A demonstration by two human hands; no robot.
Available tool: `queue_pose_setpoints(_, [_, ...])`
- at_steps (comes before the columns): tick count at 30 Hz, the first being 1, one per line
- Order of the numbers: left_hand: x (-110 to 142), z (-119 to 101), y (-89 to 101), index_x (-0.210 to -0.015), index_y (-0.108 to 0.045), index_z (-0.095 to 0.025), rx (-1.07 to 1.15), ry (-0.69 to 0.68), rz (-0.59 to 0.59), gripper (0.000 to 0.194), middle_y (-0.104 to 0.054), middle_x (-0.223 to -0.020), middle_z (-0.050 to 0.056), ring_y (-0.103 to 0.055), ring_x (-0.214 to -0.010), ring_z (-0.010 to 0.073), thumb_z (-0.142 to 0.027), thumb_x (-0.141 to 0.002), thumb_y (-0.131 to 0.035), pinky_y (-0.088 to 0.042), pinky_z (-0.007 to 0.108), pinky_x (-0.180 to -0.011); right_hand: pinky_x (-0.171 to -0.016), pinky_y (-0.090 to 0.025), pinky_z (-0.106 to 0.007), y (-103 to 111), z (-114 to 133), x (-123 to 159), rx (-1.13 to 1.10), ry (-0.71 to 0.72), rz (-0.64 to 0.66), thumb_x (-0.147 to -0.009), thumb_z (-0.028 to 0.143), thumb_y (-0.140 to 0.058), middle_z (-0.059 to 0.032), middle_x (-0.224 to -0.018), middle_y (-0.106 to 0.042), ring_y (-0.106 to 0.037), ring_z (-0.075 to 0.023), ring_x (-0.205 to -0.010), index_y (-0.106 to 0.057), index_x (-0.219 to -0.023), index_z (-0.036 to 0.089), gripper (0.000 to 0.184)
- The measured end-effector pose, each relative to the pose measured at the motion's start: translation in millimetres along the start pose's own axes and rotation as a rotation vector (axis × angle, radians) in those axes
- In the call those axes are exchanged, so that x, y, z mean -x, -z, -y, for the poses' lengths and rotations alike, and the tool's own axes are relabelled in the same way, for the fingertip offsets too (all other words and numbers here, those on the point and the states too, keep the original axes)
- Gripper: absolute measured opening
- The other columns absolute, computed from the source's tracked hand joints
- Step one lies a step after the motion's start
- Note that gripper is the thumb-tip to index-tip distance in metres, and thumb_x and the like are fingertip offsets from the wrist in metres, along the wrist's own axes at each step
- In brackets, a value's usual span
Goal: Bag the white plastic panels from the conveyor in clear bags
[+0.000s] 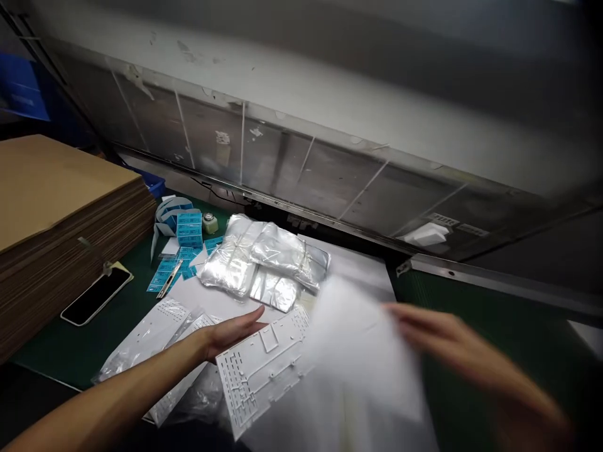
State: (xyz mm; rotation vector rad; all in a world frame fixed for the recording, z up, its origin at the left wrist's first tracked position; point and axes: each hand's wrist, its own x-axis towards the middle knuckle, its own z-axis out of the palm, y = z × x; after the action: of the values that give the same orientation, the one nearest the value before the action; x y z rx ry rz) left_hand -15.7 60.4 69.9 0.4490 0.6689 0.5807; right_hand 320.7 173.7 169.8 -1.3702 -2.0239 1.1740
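Observation:
My left hand (233,334) lies flat with fingers stretched out, resting on the upper edge of a white plastic panel (261,370) that sits on the green table. My right hand (440,342) is smeared by motion at the edge of a white sheet or clear bag (362,351), which is blurred too; its fingers cannot be made out. More white panels in clear bags (155,333) lie left of my left forearm.
A heap of shiny clear bags (264,263) lies behind the panels. Blue labels (188,232) and a small knife (169,279) sit further left. A phone (97,295) lies beside a tall stack of cardboard sheets (56,226). A metal rail (494,279) borders the table at the back.

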Motion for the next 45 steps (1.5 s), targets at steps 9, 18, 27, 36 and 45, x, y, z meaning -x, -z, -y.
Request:
queue_pose_setpoints(9, [27.6, 33.3, 10.8, -0.128, -0.045, -0.015, -0.082, -0.058, 0.082, 0.065, -0.066, -0.105, 0.011, -0.063, -0.09, 0.0249, -0.024, -0.069, -0.071, -0.047, 0.036, -0.081, -0.095, -0.041, -0.041, -150.3, 30.6, 43.3, 0.148, 0.273, -0.186, -0.086, 0.027, -0.053, -0.0071, -0.117, -0.058, -0.051, -0.0239, -0.111, -0.058, -0.115, 0.026, 0.03])
queue_pose_setpoints(18, [-7.0, 102.6, 7.6, -0.134, -0.036, -0.02, 0.052, -0.285, -0.274, 0.07, -0.064, -0.114, 0.012, -0.058, -0.105, 0.0337, -0.036, -0.073, -0.066, -0.045, 0.046, -0.087, -0.095, -0.044, -0.04, -290.1, -40.4, 94.6, -0.788, -0.406, -0.379, -0.077, 0.06, -0.053, -0.0104, -0.128, -0.053, -0.052, -0.0266, -0.114, -0.034, -0.134, 0.021, 0.072])
queue_pose_setpoints(27, [-34.2, 127.0, 24.9, -0.122, -0.051, -0.018, -0.51, -0.31, -0.503, 0.049, -0.064, -0.115, 0.009, -0.059, -0.104, 0.0252, -0.049, -0.084, -0.048, -0.047, 0.037, -0.089, -0.088, -0.048, -0.043, -306.7, -68.1, 96.2, -1.014, -0.506, -0.469, -0.065, 0.058, -0.067, -0.0143, -0.126, -0.055, -0.056, -0.0318, -0.11, -0.025, -0.139, 0.019, 0.094])
queue_pose_setpoints(36, [-151.3, 31.0, 87.0, -0.098, -0.059, -0.017, -1.524, -0.367, -0.67, 0.031, -0.062, -0.1, 0.005, -0.057, -0.095, 0.0185, -0.037, -0.093, -0.035, -0.044, 0.037, -0.086, -0.085, -0.046, -0.044, -280.6, -147.1, 100.8, -0.09, -0.552, -0.533, -0.083, 0.046, -0.044, -0.0094, -0.133, -0.049, -0.054, -0.0315, -0.111, -0.015, -0.144, 0.03, 0.069])
queue_pose_setpoints(45, [-211.9, 7.9, 124.7, -0.102, -0.057, -0.014, -1.919, -0.163, -0.639, 0.025, -0.061, -0.096, 0.005, -0.06, -0.082, 0.0168, -0.034, -0.087, -0.053, -0.051, 0.037, -0.073, -0.053, -0.052, -0.03, -302.1, -187.9, 102.9, 0.253, -0.345, -0.5, -0.09, 0.031, -0.028, -0.0071, -0.105, -0.059, -0.062, -0.0198, -0.066, -0.018, -0.143, 0.034, 0.054])
